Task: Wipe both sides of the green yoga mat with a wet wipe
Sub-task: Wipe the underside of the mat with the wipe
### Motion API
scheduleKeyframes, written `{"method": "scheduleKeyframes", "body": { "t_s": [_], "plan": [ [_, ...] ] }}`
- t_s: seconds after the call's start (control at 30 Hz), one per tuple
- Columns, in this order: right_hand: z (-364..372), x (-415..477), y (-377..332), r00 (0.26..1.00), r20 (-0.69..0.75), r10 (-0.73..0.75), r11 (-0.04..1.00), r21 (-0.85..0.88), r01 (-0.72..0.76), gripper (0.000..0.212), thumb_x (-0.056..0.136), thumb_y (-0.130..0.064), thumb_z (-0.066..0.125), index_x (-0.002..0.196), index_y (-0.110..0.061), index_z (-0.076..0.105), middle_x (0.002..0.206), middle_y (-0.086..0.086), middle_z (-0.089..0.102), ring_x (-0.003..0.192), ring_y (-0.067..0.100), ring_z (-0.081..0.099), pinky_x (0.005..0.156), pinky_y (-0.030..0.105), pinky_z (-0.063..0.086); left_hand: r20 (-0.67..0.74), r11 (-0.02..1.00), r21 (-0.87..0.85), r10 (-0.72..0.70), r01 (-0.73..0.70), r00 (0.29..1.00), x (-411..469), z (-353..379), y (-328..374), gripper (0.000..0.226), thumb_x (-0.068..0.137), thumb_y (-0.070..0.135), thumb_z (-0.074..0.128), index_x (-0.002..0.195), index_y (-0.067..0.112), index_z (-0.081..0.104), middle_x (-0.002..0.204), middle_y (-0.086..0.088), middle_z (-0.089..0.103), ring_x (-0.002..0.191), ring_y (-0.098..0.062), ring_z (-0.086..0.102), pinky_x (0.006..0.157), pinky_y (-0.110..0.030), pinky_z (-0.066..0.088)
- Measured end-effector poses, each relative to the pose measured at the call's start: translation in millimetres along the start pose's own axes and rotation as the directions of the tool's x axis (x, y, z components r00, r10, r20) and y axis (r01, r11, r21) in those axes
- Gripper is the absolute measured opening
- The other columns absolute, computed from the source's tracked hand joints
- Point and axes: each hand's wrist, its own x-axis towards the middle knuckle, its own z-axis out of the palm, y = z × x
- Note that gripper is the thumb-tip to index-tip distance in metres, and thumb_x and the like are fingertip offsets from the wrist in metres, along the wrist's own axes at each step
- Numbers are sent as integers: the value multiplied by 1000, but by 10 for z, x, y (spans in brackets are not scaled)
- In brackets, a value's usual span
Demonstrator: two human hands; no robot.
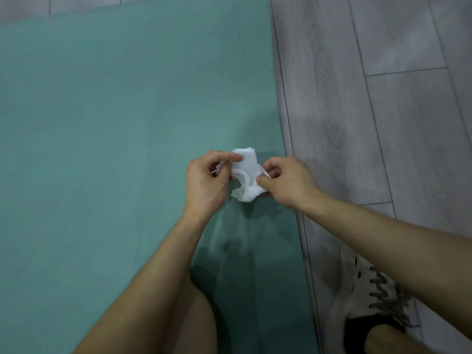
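The green yoga mat [107,129] lies flat on the floor and fills the left and middle of the view. Above its right part, a crumpled white wet wipe [246,175] is held between both hands. My left hand [207,183] pinches the wipe's left side with thumb and fingers. My right hand [286,185] pinches its right side, fingers curled. The wipe hangs a little above the mat, near the mat's right edge.
Grey wood-look floor planks [370,98] run along the right of the mat. A white laced sneaker [367,290] on my right foot stands on the floor at lower right. My left knee shows at the bottom over the mat.
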Motion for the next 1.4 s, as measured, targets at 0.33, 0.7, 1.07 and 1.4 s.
{"method": "scheduleKeyframes", "body": {
  "t_s": [0.33, 0.7, 1.07, 1.4],
  "plan": [
    [-29, -15, 14, 996, 38, 78, 970, 226, -85, 40, 79, -60, 76, 97, -24, 72, 85, -4, 79, 71, 15, 78, 76, 48, 65, -30, 997, -59, -45, 43, 999, -27, -8, 94, 20, 88, 3, 79, 102, 16, 77, 103, 4, 79, 92, -27, 76, 84, -50, 63],
    [-59, -35, 108, 998, 53, -12, 995, 99, 7, 27, 80, -45, 76, 103, -31, 73, 95, -16, 77, 85, 2, 73, 83, 37, 63, -87, 999, -23, -50, 48, 995, -14, -37, 68, 55, 78, 4, 87, 123, 23, 60, 89, 2, 66, 78, -15, 72, 78, -42, 64],
    [-1, 159, 115, 992, -116, -38, 999, 10, 40, 11, 91, -16, 72, 84, -22, 76, 73, -6, 76, 66, 12, 73, 66, 36, 64, -32, 991, 121, 68, -64, 997, -32, -46, 23, 24, 84, 3, 81, 90, 25, 73, 90, 5, 75, 85, -19, 73, 77, -47, 61],
    [1, 198, -44, 985, 81, 155, 839, 515, -175, 36, 78, -39, 86, 101, -14, 74, 97, 7, 80, 93, 27, 78, 86, 47, 65, 397, 851, 341, 256, -400, 881, -76, -51, -18, 46, 76, 5, 72, 114, 28, 80, 139, 9, 64, 125, -9, 62, 107, -29, 50]
  ]
}}
